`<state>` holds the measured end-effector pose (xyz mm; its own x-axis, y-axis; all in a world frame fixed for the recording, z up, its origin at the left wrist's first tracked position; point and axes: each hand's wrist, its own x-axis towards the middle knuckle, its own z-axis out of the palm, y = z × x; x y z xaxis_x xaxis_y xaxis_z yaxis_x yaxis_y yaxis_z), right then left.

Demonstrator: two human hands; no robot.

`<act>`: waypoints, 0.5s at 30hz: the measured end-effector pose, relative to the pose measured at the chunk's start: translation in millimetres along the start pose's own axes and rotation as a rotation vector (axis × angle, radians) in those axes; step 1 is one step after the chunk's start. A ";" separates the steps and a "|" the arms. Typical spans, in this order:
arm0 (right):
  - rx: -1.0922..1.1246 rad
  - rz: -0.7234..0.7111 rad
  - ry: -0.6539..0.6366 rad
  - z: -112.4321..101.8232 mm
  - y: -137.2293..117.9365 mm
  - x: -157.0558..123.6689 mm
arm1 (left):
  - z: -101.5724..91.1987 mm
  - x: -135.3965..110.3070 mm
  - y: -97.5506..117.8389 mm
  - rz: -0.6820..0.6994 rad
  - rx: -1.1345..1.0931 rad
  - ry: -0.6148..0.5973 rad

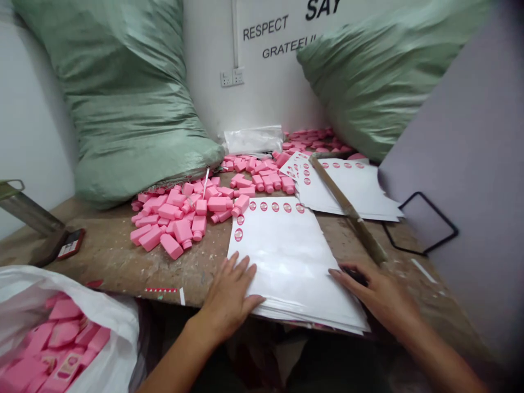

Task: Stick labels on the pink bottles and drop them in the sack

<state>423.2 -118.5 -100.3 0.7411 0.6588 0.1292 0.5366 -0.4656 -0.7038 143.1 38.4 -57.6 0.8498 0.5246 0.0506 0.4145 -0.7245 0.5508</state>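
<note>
A stack of white sticker sheets (286, 256) lies at the front of the brown table, with round pink-and-red stickers along its far and left edges. My left hand (231, 292) rests flat on the stack's near left corner, fingers spread. At the right edge of the same stack is my right hand (379, 292), its forefinger stretched onto the paper. The fingers of that hand curl around a small black object (355, 274); its kind is mostly hidden. Beyond the stack, many pink plastic bottles (176, 213) lie in a loose heap, some touching the sheets' far left corner.
More sticker sheets (347, 191) lie at the back right under a wooden stick (347, 210). A black wire frame (428, 224) stands beside them. Large green sacks (135, 98) flank the table. A white bag (126, 327) of pink bottles sits front left, near a calculator (71, 243).
</note>
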 end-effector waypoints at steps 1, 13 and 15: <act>-0.016 0.019 -0.030 1.1 -1.3 0.9 | 6.1 7.2 2.9 0.003 -0.017 -0.040; 0.028 0.098 0.021 3.9 -18.5 -4.7 | 22.9 7.2 4.5 -0.001 0.005 -0.014; 0.065 0.087 0.012 4.4 -23.6 -5.4 | 24.0 7.1 4.0 -0.005 0.026 0.006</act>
<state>404.7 -108.5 -87.5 0.7887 0.6104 0.0741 0.4434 -0.4811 -0.7563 158.6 28.6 -75.1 0.8456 0.5311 0.0533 0.4270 -0.7331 0.5293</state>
